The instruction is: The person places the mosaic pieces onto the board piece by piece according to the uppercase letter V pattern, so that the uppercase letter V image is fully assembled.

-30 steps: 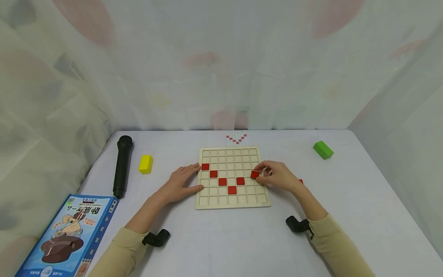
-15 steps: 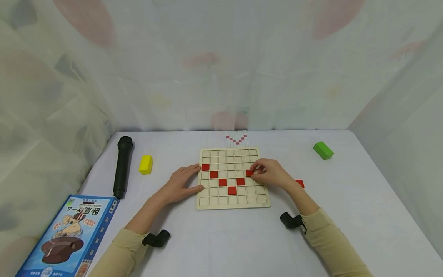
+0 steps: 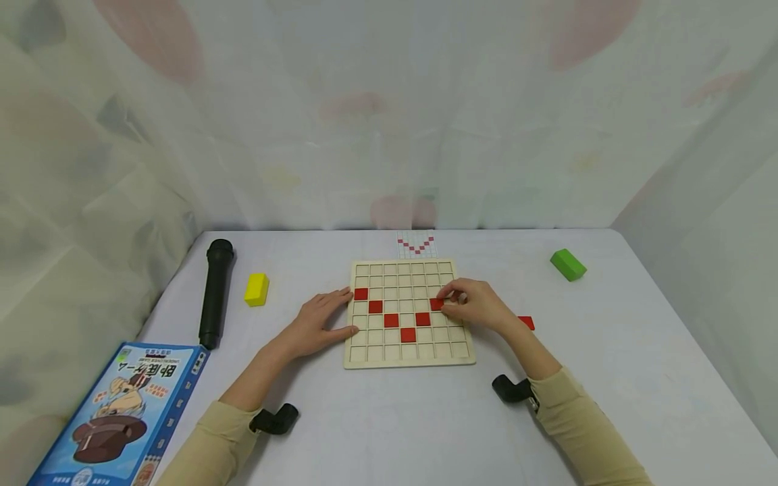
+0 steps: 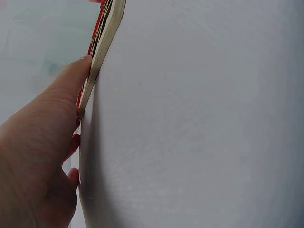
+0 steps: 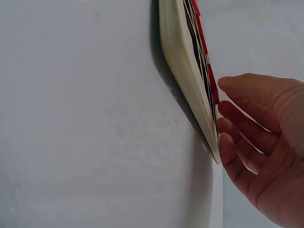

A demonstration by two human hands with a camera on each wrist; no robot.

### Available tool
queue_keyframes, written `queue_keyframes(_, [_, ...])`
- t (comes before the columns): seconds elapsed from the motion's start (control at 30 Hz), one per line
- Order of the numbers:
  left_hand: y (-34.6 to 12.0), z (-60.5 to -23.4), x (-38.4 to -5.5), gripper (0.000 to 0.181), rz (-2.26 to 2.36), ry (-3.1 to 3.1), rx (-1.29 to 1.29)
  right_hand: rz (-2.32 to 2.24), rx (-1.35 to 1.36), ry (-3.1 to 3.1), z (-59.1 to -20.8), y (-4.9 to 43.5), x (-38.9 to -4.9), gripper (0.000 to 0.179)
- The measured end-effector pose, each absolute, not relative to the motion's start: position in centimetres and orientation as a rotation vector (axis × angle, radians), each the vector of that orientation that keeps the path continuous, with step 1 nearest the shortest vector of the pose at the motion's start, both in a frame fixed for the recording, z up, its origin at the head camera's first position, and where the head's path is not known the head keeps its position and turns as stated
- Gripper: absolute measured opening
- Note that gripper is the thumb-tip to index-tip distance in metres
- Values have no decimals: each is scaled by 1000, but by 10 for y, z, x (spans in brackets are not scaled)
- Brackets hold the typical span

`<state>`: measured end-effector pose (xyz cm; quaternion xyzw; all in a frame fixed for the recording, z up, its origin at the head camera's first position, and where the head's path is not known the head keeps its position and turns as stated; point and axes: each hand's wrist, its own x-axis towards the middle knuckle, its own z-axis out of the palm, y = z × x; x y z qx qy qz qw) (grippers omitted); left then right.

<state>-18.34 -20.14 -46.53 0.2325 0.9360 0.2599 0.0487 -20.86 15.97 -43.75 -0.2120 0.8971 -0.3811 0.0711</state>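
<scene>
A pale wooden grid board (image 3: 413, 352) lies on the white table, with several red square tiles (image 3: 408, 335) set in its cells in a V-like line. My left hand (image 3: 316, 322) rests flat at the board's left edge, thumb on the rim and fingers stretched out. On the right side of the grid, my right hand (image 3: 477, 304) pinches a red tile (image 3: 436, 304) between thumb and fingers, down at a cell. The right wrist view shows the thumb and fingertips at that red tile (image 5: 213, 84), low on the board's surface. Another red tile (image 3: 527, 322) lies beside the right forearm.
A small pattern card (image 3: 416, 244) sits behind the board. At the left are a black microphone (image 3: 215, 291), a yellow block (image 3: 256, 289) and a blue picture box (image 3: 118, 418). A green block (image 3: 568, 264) lies at the far right.
My right hand has moved a little to the left with the red tile, from the board's right edge to a cell further in. The left hand has stayed in place.
</scene>
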Motion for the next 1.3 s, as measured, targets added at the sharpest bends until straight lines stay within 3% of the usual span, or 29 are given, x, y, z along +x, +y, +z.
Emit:
queue_keyframes(0.47, [-201, -466, -184, 77, 787, 2848, 711, -1226, -590, 2705, -435, 178, -199, 20])
queue_keyframes(1.3, [-201, -465, -183, 77, 795, 2845, 718, -1028, -519, 2856, -433, 286, -158, 23])
